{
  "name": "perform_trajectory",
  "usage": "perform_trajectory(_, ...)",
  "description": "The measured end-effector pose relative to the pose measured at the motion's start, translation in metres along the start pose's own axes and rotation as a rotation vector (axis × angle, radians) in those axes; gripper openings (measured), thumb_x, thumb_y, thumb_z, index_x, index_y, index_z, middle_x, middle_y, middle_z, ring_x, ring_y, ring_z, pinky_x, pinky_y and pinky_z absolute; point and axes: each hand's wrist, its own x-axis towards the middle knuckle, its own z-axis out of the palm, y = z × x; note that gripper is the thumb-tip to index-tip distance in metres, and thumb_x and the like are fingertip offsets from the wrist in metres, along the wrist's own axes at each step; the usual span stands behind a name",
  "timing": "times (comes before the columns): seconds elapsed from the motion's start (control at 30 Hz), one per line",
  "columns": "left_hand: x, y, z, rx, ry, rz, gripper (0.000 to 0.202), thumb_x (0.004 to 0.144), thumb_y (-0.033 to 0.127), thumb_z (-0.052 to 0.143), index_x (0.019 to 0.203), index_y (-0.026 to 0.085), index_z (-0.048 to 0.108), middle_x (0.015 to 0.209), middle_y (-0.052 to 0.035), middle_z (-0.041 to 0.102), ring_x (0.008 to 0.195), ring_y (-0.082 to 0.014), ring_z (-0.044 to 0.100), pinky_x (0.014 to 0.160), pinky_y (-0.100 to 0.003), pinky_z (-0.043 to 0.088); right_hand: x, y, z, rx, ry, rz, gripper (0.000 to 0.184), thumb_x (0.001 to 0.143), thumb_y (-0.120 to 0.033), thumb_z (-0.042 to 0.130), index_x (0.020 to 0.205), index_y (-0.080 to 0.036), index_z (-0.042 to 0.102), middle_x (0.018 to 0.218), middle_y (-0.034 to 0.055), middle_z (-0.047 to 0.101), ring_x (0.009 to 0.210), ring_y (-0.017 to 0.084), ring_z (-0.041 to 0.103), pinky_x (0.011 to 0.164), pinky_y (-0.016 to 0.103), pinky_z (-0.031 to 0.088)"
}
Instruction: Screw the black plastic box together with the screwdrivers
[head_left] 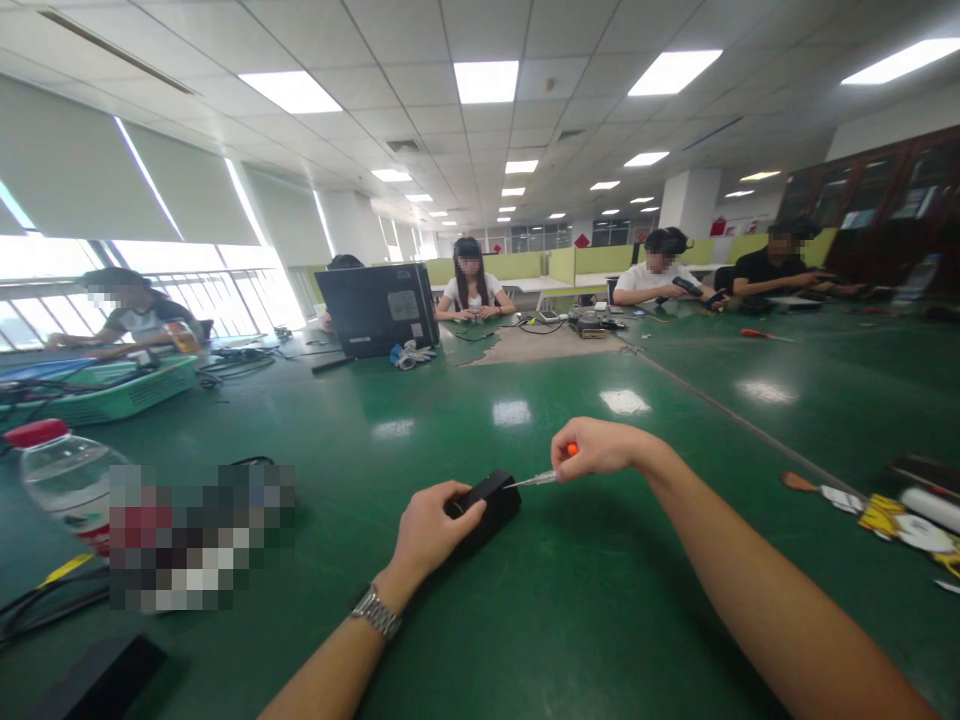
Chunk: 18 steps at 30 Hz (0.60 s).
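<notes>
My left hand [431,525] is closed around a small black box-shaped device [491,500] that rests on the green table [570,600]. A metal watch sits on that wrist. My right hand [596,447] grips a screwdriver [541,478] with an orange handle and a clear shank. Its tip touches the right end of the black device.
A water bottle with a red cap [64,475] stands at the left beside black cables [45,600]. A black laptop [377,308] and a green basket [124,390] sit further back. Several people work at the far side. Small tools and yellow packaging [896,515] lie at the right.
</notes>
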Motion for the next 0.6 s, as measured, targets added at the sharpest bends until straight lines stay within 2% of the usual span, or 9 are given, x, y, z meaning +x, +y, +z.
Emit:
perform_trajectory(0.47,-0.004,0.002,0.000,0.105,0.003,0.048,0.035,0.080,0.048,0.057,0.095,0.020,0.070,0.091,-0.0041,0.072,0.081,-0.0219,0.065,0.072,-0.030,0.049,-0.007,-0.007,-0.005,-0.110,0.027,0.062,0.019,0.066,-0.032,0.063,0.073,-0.016,0.069,0.063,0.0000,0.059,0.059,0.013,0.050,0.051,0.023,0.034)
perform_trajectory(0.6,-0.006,0.008,-0.002,0.165,-0.012,0.082,0.031,0.079,0.045,0.059,0.095,0.021,0.070,0.091,-0.0046,0.071,0.080,-0.0219,0.064,0.070,-0.029,0.047,-0.011,-0.017,-0.002,-0.218,0.056,0.104,0.015,0.064,-0.031,0.064,0.072,-0.019,0.070,0.065,0.0012,0.063,0.059,0.014,0.053,0.051,0.024,0.034)
